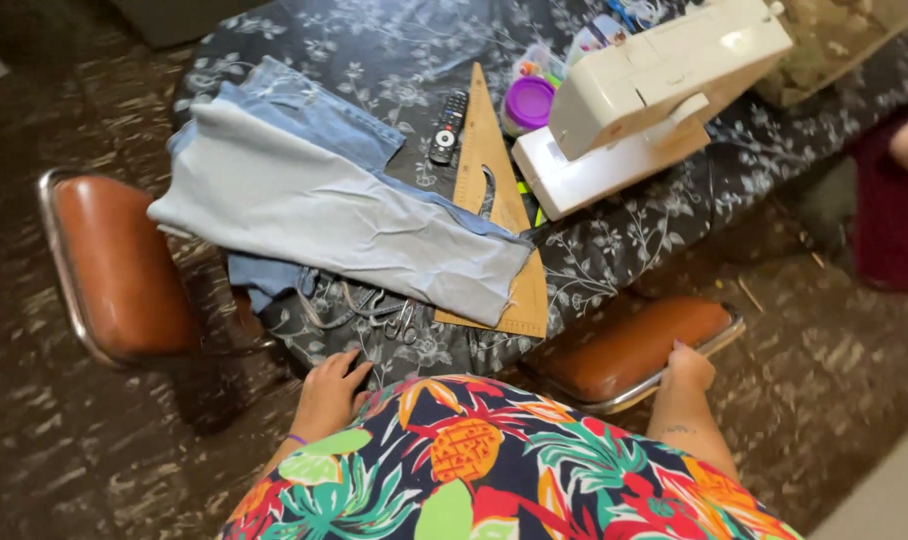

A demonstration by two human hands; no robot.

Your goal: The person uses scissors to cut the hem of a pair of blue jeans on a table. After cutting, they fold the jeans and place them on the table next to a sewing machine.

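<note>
Head view: right hand (pixel 688 368) rests on the near edge of a brown padded chair seat (pixel 629 345) w/ chrome rim, fingers curled over the edge, seems to grip it but finger ends hidden. The seat sits just in front of the person, right of centre, tucked partly under the desk (pixel 624 245). Seat is glossy orange-brown, elongated, metal frame visible on the near side. Left hand (pixel 328 392) lies at the desk's near edge on the dark floral cloth, fingers loosely bent, holding nothing; a pair of scissors (pixel 399 318) lies just beyond it, not touching.

Above the scissors: folded light-blue denim fabric (pixel 334 205), pale side up, spread across the desk's left half, overlapping a wooden triangle ruler (pixel 499 200) on its right. Black remote (pixel 448 127) beside the ruler's upper left edge. White sewing machine (pixel 639 95) at right rear of desk, tilted in frame; purple-lidded jar (pixel 529 100) just left of it. Second brown chair seat (pixel 119 265) stands left of the desk, well apart from both hands. Person's tropical-print top fills the bottom. Floor is dark mottled.
</note>
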